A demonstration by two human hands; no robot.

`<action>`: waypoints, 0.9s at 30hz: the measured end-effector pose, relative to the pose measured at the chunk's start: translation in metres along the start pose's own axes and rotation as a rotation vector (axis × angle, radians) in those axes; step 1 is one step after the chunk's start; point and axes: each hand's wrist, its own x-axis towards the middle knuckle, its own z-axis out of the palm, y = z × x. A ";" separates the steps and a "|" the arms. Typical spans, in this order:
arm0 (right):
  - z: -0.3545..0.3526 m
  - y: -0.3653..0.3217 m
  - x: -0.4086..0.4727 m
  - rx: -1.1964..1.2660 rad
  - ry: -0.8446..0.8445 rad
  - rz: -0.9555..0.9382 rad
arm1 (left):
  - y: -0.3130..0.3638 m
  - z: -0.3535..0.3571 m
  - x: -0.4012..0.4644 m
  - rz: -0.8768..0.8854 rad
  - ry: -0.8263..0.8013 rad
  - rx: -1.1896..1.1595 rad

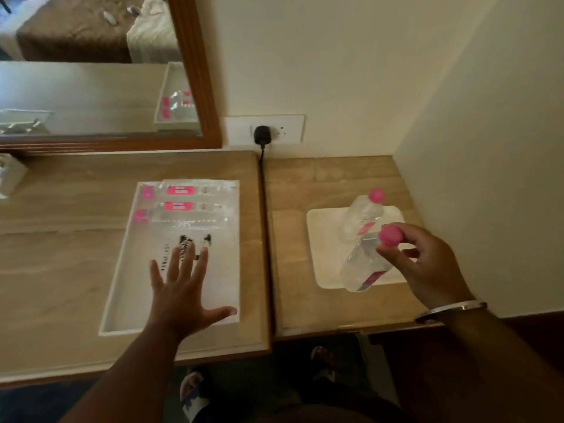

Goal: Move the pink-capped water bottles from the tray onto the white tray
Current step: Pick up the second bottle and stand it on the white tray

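Two clear pink-capped bottles (189, 190) (183, 215) lie side by side at the far end of the long white tray (122, 288) on the left counter. My left hand (183, 288) hovers flat over that tray with fingers spread, holding nothing. On the right counter sits the square white tray (323, 239); one bottle (364, 213) stands upright on it. My right hand (427, 264) grips the neck of another bottle (364, 264) just under its pink cap, holding it tilted at the tray's near edge.
A wood-framed mirror (195, 71) hangs behind the left counter. A black plug (262, 134) sits in the wall socket, its cord dropping into the gap between the two counters. A wall closes the right side. My feet show below the counter edge.
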 end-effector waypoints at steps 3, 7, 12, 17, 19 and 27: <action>-0.024 0.043 0.019 -0.041 -0.054 -0.007 | 0.068 0.015 0.027 0.043 -0.013 0.012; -0.045 0.082 0.051 -0.086 -0.105 -0.022 | 0.149 0.037 0.052 0.017 -0.045 -0.018; -0.058 0.105 0.092 -0.092 -0.103 -0.004 | 0.207 0.063 0.068 -0.066 -0.083 -0.099; -0.048 0.117 0.114 -0.073 -0.042 0.015 | 0.218 0.092 0.090 -0.057 -0.146 -0.146; -0.042 0.119 0.119 -0.054 -0.019 0.016 | 0.217 0.098 0.095 -0.044 -0.135 -0.185; -0.028 0.128 0.128 -0.032 0.033 0.052 | 0.213 0.105 0.098 -0.025 -0.137 -0.196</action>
